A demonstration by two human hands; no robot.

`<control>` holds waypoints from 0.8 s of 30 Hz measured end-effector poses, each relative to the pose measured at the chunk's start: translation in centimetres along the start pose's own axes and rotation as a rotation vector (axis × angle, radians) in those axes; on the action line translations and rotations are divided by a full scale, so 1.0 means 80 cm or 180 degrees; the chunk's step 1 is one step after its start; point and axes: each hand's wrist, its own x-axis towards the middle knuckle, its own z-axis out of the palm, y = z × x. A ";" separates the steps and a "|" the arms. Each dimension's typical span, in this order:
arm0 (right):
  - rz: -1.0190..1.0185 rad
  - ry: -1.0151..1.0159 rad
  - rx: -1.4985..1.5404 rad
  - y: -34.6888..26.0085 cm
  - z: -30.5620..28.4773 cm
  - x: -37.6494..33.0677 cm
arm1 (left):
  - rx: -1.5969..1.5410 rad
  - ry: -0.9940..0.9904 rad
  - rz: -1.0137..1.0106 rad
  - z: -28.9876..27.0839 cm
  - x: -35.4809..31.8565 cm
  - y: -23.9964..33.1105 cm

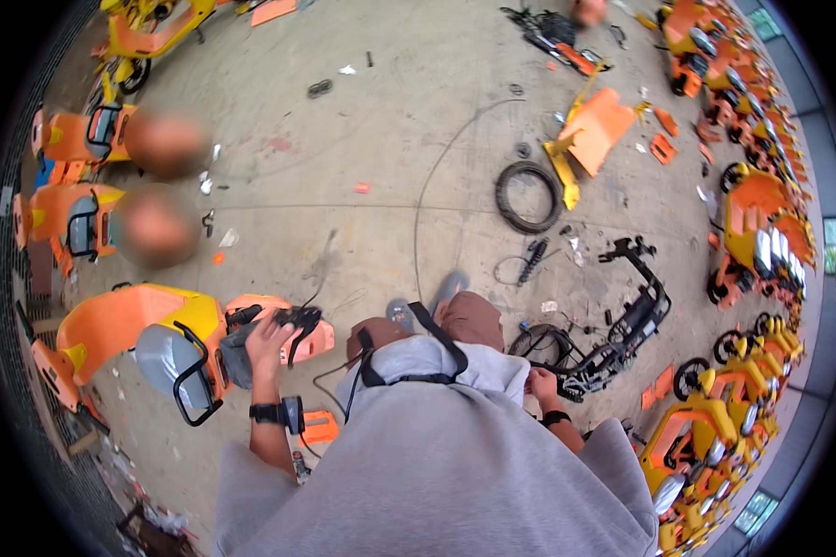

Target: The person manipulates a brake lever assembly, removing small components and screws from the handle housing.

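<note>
A worker's left hand [267, 342] grips the black handlebar assembly [293, 322] of an orange-and-yellow scooter body [125, 325]; the right hand [539, 382], its grasp unclear, rests beside a stripped black frame [613, 339].

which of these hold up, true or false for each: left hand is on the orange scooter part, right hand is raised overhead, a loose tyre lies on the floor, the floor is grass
1. The left hand rests on the orange and yellow scooter body. True.
2. The right hand is raised overhead. False: it is low at the person's side, close to the stripped black scooter frame.
3. A loose black tyre lies on the floor. True.
4. The floor is grass. False: it is bare grey concrete strewn with small parts.
5. Rows of orange and yellow scooters stand on the right. True.
</note>
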 end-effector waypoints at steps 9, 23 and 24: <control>-0.0479 -0.0070 -0.0714 -0.167 0.002 0.138 | 0.0391 -0.1100 0.0499 0.229 0.209 0.200; -0.0661 -0.0157 0.0318 -0.760 -0.040 0.464 | -0.0720 -0.0077 0.0374 0.544 0.581 0.421; -0.0595 -0.0188 0.0340 -0.786 -0.035 0.481 | -0.0738 -0.0015 0.0281 0.566 0.620 0.428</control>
